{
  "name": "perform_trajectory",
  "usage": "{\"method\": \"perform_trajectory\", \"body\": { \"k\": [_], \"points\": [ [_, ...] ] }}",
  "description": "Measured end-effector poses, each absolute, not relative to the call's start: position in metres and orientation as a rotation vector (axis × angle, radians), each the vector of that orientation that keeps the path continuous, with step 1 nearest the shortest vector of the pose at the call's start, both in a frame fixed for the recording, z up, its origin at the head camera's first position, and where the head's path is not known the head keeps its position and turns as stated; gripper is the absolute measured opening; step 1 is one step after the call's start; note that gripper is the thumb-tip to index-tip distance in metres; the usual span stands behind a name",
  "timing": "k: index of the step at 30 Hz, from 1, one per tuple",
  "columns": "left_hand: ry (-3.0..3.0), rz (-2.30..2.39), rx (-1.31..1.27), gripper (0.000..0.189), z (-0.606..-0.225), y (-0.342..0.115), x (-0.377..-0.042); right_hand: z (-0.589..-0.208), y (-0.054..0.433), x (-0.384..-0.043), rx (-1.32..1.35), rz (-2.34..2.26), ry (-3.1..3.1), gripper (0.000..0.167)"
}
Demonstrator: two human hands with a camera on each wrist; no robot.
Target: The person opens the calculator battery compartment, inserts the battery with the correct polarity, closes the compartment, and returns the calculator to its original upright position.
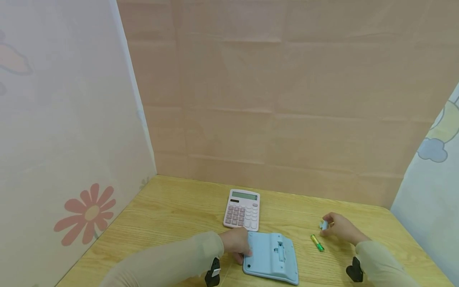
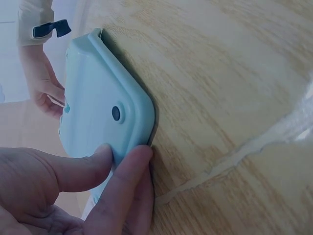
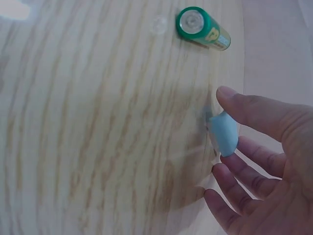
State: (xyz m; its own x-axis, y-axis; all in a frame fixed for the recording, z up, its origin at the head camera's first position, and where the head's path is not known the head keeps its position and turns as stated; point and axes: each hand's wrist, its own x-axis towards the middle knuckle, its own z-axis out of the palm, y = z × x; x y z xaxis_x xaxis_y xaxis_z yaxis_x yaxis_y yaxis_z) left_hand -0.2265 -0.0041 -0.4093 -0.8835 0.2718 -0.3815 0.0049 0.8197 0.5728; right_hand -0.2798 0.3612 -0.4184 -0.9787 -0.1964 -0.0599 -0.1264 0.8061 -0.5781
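Observation:
A light blue calculator [image 1: 263, 255] lies face down on the table, its battery slot [image 1: 281, 252] uncovered. My left hand [image 1: 236, 243] pinches its left edge, thumb on the back and fingers against the side, as the left wrist view shows near a dark round foot [image 2: 116, 113]. To the right, my right hand [image 1: 340, 228] holds a small light blue battery cover [image 3: 225, 134] between thumb and fingertips, close over the tabletop. The other fingers are spread loosely below it. A green and yellow battery [image 1: 317, 243] lies on the table just in front of this hand.
A pink calculator [image 1: 242, 210] lies face up behind the blue one, its top end toward the back wall. The wooden table [image 1: 186, 203] meets a brown backdrop [image 1: 279, 119] at its far edge. Patterned cloth walls [image 1: 125, 167] stand at both sides.

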Motion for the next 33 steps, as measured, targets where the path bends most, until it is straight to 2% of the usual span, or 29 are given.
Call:
{"method": "perform_trajectory", "body": {
  "k": [33],
  "points": [
    [2.539, 0.820, 0.204, 0.025, -0.4110, -0.0040, -0.2272, -0.4213, 0.3584, -0.2834, -0.289, -0.803, 2.878, 0.069]
  ]
}}
